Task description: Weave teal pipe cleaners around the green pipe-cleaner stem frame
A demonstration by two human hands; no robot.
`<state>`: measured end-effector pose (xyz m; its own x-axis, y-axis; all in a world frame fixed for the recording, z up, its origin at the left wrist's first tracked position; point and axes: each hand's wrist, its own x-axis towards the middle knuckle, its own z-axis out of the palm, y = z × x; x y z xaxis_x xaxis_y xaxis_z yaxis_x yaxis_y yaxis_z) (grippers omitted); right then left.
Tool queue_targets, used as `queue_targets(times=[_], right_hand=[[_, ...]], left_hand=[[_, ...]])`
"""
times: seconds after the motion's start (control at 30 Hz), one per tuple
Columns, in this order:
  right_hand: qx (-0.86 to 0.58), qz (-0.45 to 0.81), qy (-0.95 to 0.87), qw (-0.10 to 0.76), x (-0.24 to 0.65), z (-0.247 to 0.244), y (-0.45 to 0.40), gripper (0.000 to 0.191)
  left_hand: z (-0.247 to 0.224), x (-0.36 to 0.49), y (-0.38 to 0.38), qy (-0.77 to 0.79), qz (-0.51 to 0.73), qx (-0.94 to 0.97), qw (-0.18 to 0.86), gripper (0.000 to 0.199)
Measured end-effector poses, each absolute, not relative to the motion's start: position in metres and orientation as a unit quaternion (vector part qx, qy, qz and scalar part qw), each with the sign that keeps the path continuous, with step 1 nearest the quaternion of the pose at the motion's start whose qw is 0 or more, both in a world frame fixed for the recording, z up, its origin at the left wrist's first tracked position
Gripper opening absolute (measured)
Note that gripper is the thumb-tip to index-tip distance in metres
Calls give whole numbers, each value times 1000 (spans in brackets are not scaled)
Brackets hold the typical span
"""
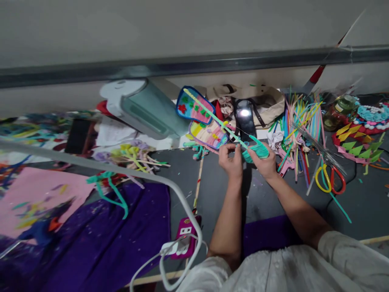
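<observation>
My right hand (pixel 265 161) grips a teal piece of bent pipe cleaners (pixel 257 149) between thumb and fingers. Close beside it on the left, my left hand (pixel 231 161) has its fingers pinched together near the lower end of a long pale green twisted stem (pixel 209 111). What sits between those fingertips is too small to tell. The stem slants up and left over a blue-edged striped piece (pixel 194 104) and a yellow and pink one (pixel 209 134). Behind my hands lies a dark phone-like object (pixel 244 117) with a bright spot.
Pipe cleaners (pixel 300 121) and red and yellow scissors (pixel 330 178) lie right. A teal and white lamp-like box (pixel 148 109) stands back left. A white cable (pixel 136 172) crosses above purple cloth (pixel 121 239), near a magenta power strip (pixel 186 235).
</observation>
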<state>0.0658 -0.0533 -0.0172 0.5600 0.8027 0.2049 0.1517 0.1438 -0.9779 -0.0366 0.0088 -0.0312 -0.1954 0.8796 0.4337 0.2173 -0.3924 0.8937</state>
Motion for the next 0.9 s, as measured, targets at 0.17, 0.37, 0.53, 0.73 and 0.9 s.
queue_targets(times=[0.17,0.37,0.53,0.73,0.9], right_hand=[[-610,247,-348,668,69,-22,-49,27],[-560,271,-302,723,75,-18,-43,27],[-552,267,-262,745,86,-25,-38,30],[-589,244,-259,726,86,-24,-41,33],[-617,195,-387,657,74,-15,-51,21]], left_hand=[[-38,-37,19,459,641,444,425,30],[-43,-44,30,412,577,295,640,47],[-43,-50,33,395,538,248,702,51],[-40,-39,24,436,604,391,540,40],[-37,-33,18,461,613,466,441,31]])
